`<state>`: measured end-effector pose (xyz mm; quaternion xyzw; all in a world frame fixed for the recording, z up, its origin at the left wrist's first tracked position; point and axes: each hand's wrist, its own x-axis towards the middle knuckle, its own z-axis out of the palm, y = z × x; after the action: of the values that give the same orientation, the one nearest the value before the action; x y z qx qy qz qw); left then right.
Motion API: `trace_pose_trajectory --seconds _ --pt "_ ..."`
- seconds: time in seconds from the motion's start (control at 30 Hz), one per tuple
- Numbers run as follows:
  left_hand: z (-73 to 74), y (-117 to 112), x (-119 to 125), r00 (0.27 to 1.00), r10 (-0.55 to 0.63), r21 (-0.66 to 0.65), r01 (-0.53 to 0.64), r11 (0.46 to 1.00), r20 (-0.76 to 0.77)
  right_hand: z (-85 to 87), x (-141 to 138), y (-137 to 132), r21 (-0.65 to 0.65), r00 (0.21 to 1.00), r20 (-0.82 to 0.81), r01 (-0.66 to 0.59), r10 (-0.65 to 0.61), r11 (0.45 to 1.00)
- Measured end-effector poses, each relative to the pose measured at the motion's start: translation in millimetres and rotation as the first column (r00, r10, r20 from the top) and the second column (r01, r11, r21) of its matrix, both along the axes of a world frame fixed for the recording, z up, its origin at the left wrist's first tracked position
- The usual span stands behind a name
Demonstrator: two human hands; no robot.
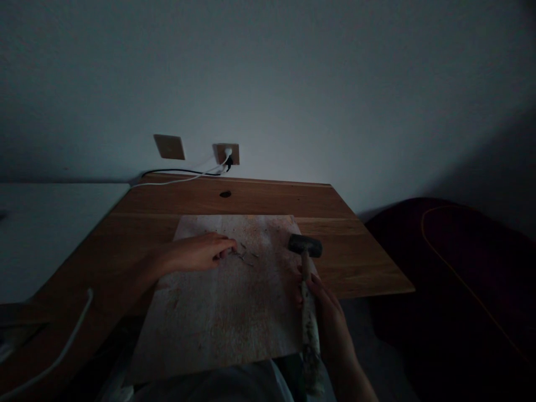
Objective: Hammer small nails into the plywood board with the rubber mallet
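My right hand [327, 301] is wrapped around the worn wooden handle of a hammer [305, 245] with a dark, blocky head. The hammer stands over the right edge of a pale, scuffed wooden board [234, 312], its head pointing away from me. My left hand [203, 251] reaches across the board from the left, fingers curled and pressed together at a small scatter of nails [247, 258]. Whatever lies between those fingertips is too small and dark to make out. A row of tiny dark spots runs along the board's far part.
Under the board is a brown wooden desk [355, 268] with a cable hole [225, 194]. Black and white cables run to a wall socket [228, 154]. A white surface [54, 234] adjoins at left, and a dark red padded item [444, 268] stands at right. The light is dim.
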<state>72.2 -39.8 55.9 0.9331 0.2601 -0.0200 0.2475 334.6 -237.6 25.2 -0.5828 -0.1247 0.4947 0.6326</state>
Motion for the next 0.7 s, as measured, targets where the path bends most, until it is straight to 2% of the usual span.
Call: trace_pose_trajectory --seconds 0.27,0.4,0.53,0.7 --pt "-14.8 2 16 0.989 0.0 0.051 -0.007 0.999 0.148 -0.6 0 -1 0.004 1.0 0.004 -0.023 0.022 1.0" --pt "-10.2 4 17 0.987 0.001 0.058 -0.011 0.998 0.159 -3.4 1 -1 -0.031 0.999 -0.019 -0.034 0.034 0.999" --pt "0.5 7 14 0.996 0.056 0.059 -0.06 0.996 0.072 -3.0 1 0 -0.023 1.0 0.016 0.002 -0.001 1.0" --pt "7.7 6 31 0.993 0.035 0.028 -0.032 0.999 -0.112 -3.6 1 0 -0.011 0.999 0.04 0.004 -0.004 1.0"
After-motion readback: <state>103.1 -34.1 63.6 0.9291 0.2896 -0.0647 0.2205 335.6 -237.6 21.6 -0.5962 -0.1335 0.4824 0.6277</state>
